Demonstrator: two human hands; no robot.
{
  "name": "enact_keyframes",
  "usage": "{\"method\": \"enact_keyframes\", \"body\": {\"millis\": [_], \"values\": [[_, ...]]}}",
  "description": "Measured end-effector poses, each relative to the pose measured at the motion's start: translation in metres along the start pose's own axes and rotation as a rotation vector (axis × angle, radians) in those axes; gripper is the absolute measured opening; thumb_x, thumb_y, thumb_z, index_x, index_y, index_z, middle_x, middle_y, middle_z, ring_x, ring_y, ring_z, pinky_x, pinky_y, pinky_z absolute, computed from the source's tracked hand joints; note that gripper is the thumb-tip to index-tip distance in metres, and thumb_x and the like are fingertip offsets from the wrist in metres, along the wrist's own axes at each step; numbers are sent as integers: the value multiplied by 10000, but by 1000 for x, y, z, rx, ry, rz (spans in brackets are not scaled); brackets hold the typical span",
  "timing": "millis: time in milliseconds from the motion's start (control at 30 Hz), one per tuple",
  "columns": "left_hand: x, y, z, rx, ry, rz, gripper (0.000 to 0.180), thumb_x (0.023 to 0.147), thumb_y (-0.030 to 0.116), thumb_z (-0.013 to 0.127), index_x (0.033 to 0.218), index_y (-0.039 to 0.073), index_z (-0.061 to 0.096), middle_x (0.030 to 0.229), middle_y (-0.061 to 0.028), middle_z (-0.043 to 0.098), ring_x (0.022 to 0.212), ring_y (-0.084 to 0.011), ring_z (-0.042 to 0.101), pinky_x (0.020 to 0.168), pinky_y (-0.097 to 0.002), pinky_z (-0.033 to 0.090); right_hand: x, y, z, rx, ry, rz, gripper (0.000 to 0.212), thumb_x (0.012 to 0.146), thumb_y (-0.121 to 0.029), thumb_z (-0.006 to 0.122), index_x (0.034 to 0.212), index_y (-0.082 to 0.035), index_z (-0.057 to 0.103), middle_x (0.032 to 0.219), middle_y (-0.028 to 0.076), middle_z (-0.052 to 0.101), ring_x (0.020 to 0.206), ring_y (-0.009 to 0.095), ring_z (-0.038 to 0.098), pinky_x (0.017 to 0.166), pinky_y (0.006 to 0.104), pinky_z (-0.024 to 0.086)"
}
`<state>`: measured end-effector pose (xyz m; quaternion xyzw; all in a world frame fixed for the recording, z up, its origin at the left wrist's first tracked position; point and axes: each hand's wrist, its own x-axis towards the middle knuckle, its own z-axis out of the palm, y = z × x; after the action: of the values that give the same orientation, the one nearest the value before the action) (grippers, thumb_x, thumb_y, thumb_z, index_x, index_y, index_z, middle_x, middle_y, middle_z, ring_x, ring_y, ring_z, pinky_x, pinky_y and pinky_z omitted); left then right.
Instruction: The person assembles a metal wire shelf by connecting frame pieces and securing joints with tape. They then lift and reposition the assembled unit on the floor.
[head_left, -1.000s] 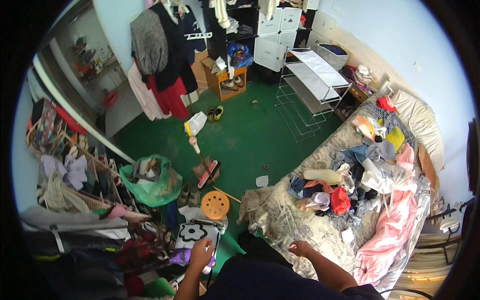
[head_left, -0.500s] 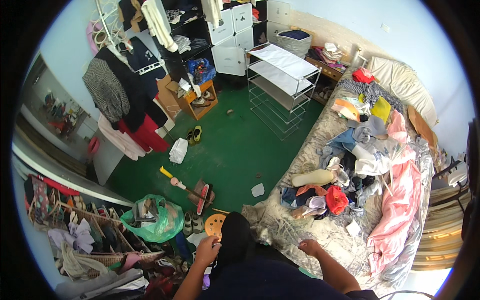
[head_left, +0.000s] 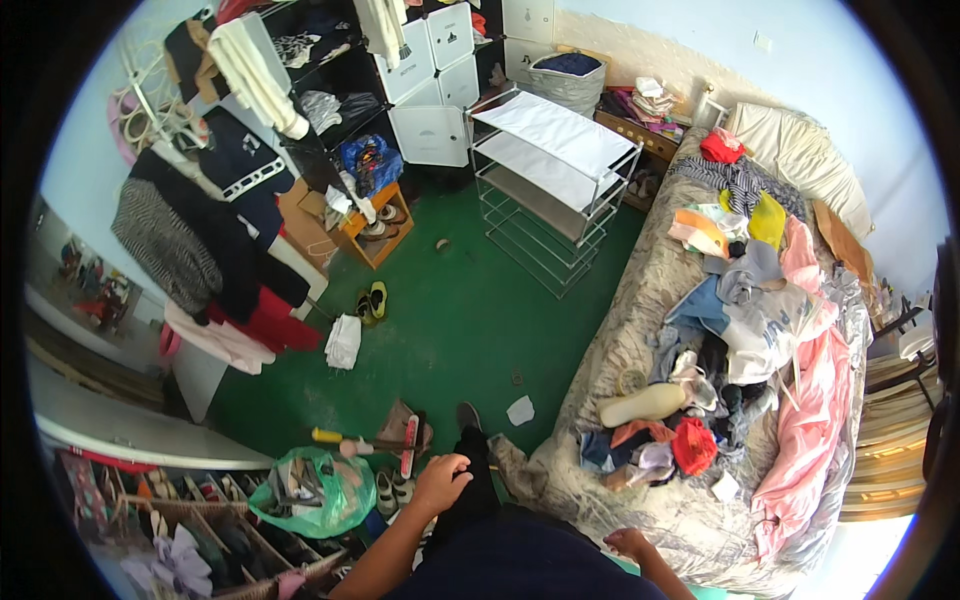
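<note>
My left hand [head_left: 442,484] hangs above my dark-trousered leg, fingers loosely bent and apart, with nothing seen in it. Just left of it lie a red-and-white brush head [head_left: 410,447] and a pair of grey shoes [head_left: 394,492]. Lower right, beside the bed's near edge, is my right hand [head_left: 628,543]; its fingers are half curled, and no object shows in them. The bed [head_left: 690,520] has a patterned, crumpled cover. On it lie a pile of clothes, a red cloth [head_left: 694,447], a cream elongated item [head_left: 642,404] and a long pink cloth [head_left: 800,430].
A rack with white shelves [head_left: 550,130] stands ahead on the green floor. A green plastic bag [head_left: 318,500] and a wicker organiser [head_left: 200,540] of shoes are at lower left. White cloth [head_left: 343,342], yellow-green shoes [head_left: 372,301] and a white scrap [head_left: 520,410] lie on the floor.
The view has shifted, and one shoe of mine now shows ahead on the floor. My left hand has moved forward and right; my right hand sits lower in the picture.
</note>
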<state>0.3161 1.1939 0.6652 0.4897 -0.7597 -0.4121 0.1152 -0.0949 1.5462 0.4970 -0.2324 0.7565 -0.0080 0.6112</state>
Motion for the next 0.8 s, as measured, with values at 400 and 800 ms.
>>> {"method": "enact_keyframes", "body": {"millis": [400, 800], "values": [[188, -80, -116, -203, -132, -108, 329, 899, 199, 764, 1174, 28, 704, 1074, -156, 752, 1005, -318, 719, 918, -432, 559, 62, -246, -46, -330, -20, -145, 421, 965, -552, 671, 983, -165, 834, 844, 117, 789, 838, 255, 775, 773, 428, 603], [236, -135, -185, -263, -44, -249, 307, 905, 158, 757, 1169, 16, 692, 1044, -138, 751, 965, -288, 728, 871, -404, 573, 77, -496, -125, -202, 320, -425, 332, 950, -394, 715, 1069, -94, 795, 937, 161, 784, 897, 288, 768, 818, 417, 590]]}}
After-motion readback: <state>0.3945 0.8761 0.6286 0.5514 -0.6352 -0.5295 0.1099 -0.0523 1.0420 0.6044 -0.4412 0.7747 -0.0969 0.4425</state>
